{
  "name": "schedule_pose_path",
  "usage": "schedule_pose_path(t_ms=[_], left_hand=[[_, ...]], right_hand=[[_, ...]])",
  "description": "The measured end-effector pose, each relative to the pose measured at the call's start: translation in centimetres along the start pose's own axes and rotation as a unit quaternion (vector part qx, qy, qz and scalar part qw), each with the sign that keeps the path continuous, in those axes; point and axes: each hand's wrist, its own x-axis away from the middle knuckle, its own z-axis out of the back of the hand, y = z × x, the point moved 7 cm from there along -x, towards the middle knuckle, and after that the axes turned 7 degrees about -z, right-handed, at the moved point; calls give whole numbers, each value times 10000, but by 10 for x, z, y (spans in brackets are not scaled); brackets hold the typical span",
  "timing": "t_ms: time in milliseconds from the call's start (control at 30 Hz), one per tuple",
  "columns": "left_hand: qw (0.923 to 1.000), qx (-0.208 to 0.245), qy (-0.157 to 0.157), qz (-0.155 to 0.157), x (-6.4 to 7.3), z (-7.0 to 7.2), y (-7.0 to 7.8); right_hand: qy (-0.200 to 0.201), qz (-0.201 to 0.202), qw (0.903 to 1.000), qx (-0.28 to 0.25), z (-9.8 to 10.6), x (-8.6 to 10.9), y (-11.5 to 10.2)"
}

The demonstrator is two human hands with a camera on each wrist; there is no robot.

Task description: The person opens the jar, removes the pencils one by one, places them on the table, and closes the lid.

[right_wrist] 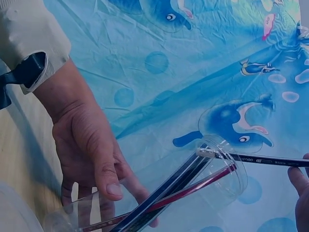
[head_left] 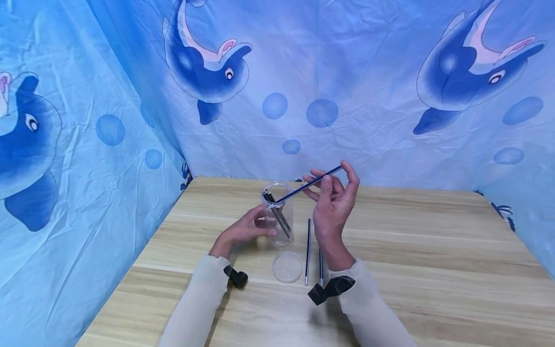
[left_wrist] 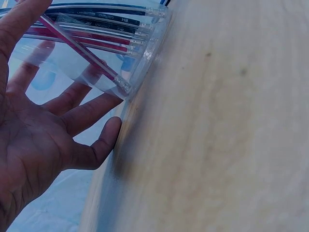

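A clear plastic jar (head_left: pixel 286 226) stands upright on the table, holding several pencils (left_wrist: pixel 101 21), some dark and some red. My left hand (head_left: pixel 243 230) holds the jar from the left, thumb in front and fingers round the far side. Above and to the right, my right hand (head_left: pixel 336 207) pinches a dark striped pencil (head_left: pixel 303 187) near its upper part. That pencil slants down to the left, its lower end at the jar's mouth (right_wrist: pixel 227 166). In the right wrist view only the right fingertips (right_wrist: pixel 300 182) show.
A round clear lid (head_left: pixel 287 266) lies in front of the jar. Two more pencils lie on the wooden table (head_left: pixel 433 270): one dark pencil (head_left: pixel 308 250) beside the lid, another (head_left: pixel 321 267) partly under the right wrist. Blue dolphin-print cloth (head_left: pixel 277 58) hangs behind and at the sides.
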Motion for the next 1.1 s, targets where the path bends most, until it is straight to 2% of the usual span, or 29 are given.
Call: schedule_pose_path(t_ms=[400, 733, 867, 1000, 1100], left_hand=[[10000, 40, 20, 66, -1, 0, -2], [10000, 50, 16, 41, 0, 0, -2], [10000, 24, 6, 13, -1, -1, -2], [10000, 1, 5, -4, -1, -1, -3], [10000, 23, 26, 4, -1, 0, -3]], right_hand=[[397, 216, 9987, -214, 13, -11, -12], [599, 110, 9978, -243, 25, -19, -17], [524, 41, 9984, -220, 30, -24, -17], [185, -351, 9992, -105, 34, -30, -14], [-275, -1020, 9943, 154, 34, -34, -6]])
